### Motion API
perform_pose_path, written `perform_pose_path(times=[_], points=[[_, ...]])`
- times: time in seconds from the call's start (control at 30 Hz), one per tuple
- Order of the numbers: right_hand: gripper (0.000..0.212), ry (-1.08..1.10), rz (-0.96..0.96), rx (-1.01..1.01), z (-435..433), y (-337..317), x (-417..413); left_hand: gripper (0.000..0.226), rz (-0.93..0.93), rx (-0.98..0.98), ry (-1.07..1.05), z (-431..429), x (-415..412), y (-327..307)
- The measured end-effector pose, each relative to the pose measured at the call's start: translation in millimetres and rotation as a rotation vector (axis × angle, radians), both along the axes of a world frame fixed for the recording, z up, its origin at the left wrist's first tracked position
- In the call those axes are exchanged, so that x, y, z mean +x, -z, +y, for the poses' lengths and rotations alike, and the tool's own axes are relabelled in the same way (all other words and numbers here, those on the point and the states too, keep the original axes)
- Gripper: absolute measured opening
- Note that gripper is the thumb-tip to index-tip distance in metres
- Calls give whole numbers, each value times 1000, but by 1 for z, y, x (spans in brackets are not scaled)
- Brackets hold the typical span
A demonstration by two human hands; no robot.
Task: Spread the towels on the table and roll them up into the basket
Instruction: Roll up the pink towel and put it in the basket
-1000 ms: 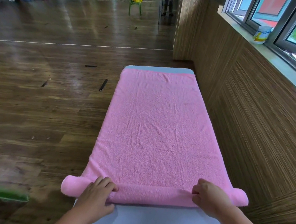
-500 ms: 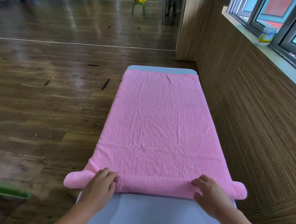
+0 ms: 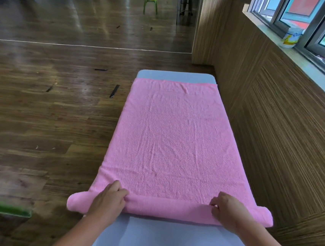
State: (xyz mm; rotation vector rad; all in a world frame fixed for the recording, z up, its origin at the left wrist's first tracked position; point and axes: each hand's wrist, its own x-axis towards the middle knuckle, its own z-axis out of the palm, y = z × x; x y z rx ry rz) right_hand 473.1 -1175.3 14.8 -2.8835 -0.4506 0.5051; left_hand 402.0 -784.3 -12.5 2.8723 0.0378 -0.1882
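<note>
Pink towel, one item: being kept spread lengthwise on the grey table, its long axis running straight away from the person, its near end being wound into a roll that lies crosswise and overhangs both table sides. The roll is being gripped by the left hand and the right hand, set well apart and level, fingers curled over its top, neither being placed nearer the flat cloth. All unrolled length is being judged to lie ahead of the hands, so an even forward push is being called for.
</note>
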Motion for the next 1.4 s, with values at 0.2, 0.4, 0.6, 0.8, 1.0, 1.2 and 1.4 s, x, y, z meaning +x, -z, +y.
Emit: perform_pose_path(times=[0.2,0.4,0.6,0.8,1.0,1.2,1.4], points=[[38,-73,-54,51,-14,11,-13,25,-83,-129,51,2,-18,11],[25,-115,-86,-60,-10,12,-13,36,-17,38,118,4,-20,11],[19,-60,62,-18,-10,-6,2,30,7,102,125,1,-9,-5],[33,27,-76,122,-11,9,-8,20,-100,-55,5,-2,-12,6],[26,-60,-128,10,-11,19,-15,55,-45,70,135,1,-17,8],[27,-34,18,-20,-11,5,-5,33,-78,154,162,-1,-14,3],[29,88,-59,226,-13,13,-8,33,-76,-30,17,0,-8,2]])
